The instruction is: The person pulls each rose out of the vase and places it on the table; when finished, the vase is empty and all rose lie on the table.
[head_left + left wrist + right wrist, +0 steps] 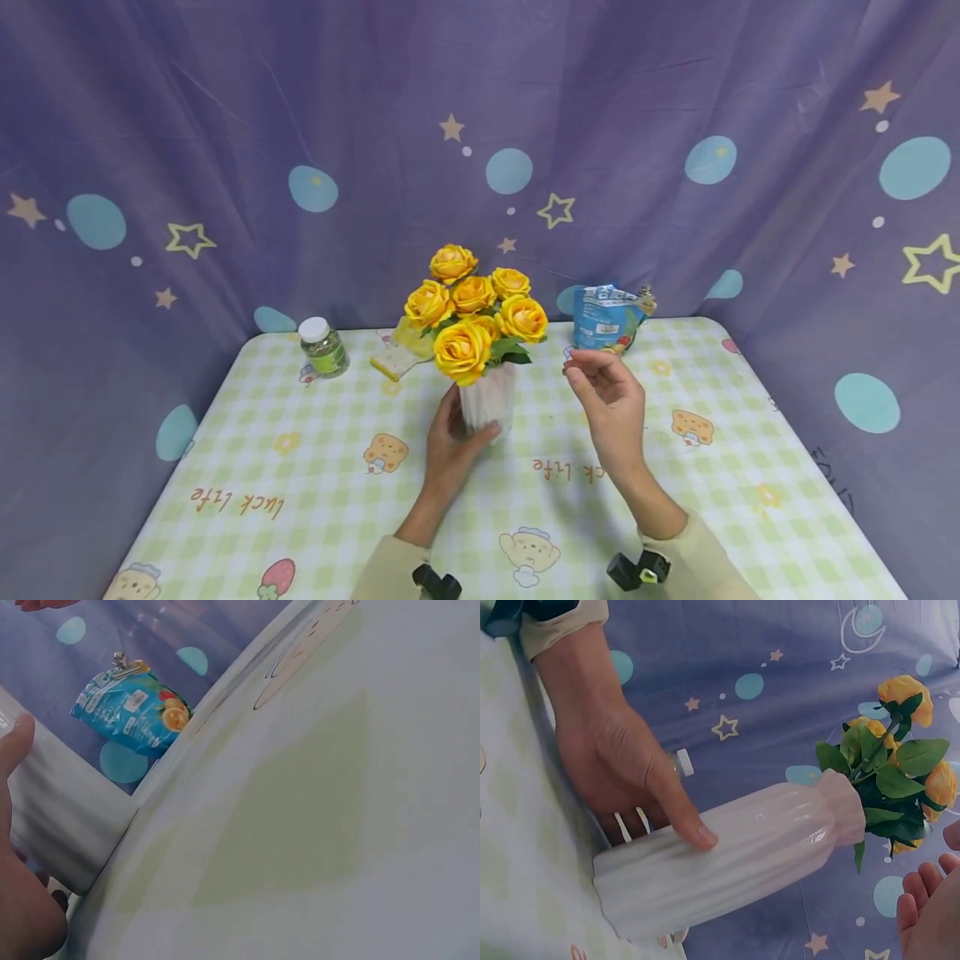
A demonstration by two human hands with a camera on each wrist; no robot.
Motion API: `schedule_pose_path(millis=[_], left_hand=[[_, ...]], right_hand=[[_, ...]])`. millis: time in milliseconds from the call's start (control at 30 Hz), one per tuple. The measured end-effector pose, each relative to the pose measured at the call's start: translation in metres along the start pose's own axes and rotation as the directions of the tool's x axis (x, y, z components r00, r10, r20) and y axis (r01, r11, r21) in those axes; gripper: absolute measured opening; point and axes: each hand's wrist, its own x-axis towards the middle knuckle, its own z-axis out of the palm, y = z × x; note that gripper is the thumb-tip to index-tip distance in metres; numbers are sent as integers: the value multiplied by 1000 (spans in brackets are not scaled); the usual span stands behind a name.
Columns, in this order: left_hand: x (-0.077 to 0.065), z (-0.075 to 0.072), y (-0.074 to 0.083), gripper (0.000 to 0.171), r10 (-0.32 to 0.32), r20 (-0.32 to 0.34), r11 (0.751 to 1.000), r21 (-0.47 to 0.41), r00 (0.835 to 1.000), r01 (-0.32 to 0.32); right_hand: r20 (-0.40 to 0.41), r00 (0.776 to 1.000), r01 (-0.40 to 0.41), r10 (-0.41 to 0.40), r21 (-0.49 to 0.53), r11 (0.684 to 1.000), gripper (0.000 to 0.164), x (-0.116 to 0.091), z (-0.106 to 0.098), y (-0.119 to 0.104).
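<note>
A pinkish-white ribbed vase (489, 398) stands on the table and holds a bunch of yellow roses (474, 315) with green leaves. My left hand (452, 446) grips the vase low on its left side, the thumb (699, 834) across the front and the other fingers partly behind it. To the right of the vase, my right hand (617, 412) is raised, its fingers loosely bent and apart from the flowers. Nothing shows between those fingers. In the right wrist view only part of the right hand (936, 911) appears, below the blooms.
A green-labelled jar with a white lid (324, 347) stands at the back left. Beside it lies a yellow-and-white item (397, 360), partly behind the roses. A blue pouch (600, 321) with a metal clip (121, 663) stands at the back right. A purple curtain (375, 100) hangs behind the table.
</note>
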Motion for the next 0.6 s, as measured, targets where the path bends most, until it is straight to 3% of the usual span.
schedule_pose_path(millis=[367,600], left_hand=[[4,7,-9,86,12,5,1000,-1,1000,-12],[4,6,-9,86,14,-8,999,42,1000,-13]], right_hand=[[-33,999,-40,43,76,996,24,3,20,-3],[-50,996,-70,76,107,992,25,4,34,-2]])
